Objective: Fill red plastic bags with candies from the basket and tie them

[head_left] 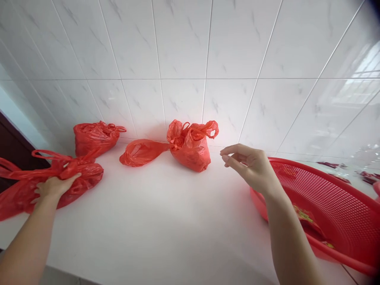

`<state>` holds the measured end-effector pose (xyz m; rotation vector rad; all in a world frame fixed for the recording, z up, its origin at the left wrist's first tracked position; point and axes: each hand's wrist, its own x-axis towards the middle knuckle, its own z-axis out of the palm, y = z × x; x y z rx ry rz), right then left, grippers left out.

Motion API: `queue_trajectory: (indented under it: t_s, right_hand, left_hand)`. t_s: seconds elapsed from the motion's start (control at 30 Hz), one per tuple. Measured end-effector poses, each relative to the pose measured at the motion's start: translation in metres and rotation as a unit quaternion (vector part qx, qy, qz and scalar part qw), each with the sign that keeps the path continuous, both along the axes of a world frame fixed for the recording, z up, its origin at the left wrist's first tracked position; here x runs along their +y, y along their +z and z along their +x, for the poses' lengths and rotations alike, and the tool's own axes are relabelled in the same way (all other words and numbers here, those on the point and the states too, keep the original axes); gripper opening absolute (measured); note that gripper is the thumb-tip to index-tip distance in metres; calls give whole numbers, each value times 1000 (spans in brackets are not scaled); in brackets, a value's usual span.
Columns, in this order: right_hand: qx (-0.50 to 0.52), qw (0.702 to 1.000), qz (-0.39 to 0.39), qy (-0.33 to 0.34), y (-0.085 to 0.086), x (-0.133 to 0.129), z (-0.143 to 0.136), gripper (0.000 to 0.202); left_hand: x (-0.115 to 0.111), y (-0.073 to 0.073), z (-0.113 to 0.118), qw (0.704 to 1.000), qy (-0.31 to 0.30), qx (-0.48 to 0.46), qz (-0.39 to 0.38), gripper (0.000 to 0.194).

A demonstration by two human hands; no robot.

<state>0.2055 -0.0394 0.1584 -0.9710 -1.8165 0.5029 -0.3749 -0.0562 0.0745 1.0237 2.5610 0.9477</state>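
Observation:
At the left of the head view, my left hand [55, 187] grips a full, tied red plastic bag [86, 180], thumb on one side and fingers on the other. Another red bag [14, 196] lies against its left side; the join between them is hidden by my hand and loose handles. My right hand [247, 163] hovers over the counter with thumb and forefinger tips together and nothing visible in them. It is nearest a knotted, filled red bag [191, 150] by the wall and the rim of a red plastic basket [320, 178].
A flat red bag [144, 152] lies beside the middle one. Farther left, one more filled red bag [96, 138] rests near the tiled wall [184, 51]. Red packets [311, 225] with yellow print lie inside the basket. Clear plastic and dark red items [335, 165] sit behind it.

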Motion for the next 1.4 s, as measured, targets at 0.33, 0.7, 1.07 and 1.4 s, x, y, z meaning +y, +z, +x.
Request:
queue_trajectory:
  t_s: [0.33, 0.7, 1.07, 1.4]
  right_hand:
    - [-334, 911, -203, 128, -3, -12, -5, 50]
    - [-410, 874, -238, 111, 0, -26, -7, 59]
    - [-420, 878, -213, 86, -3, -20, -5, 58]
    - [-439, 868, -216, 83, -1, -26, -10, 58]
  left_hand:
    - [62, 48, 112, 844, -56, 321, 426, 52]
    - [218, 55, 264, 950, -234, 192, 77, 82]
    - [227, 87, 263, 945, -194, 161, 207, 35]
    - [228, 63, 300, 865, -429, 195, 170, 30]
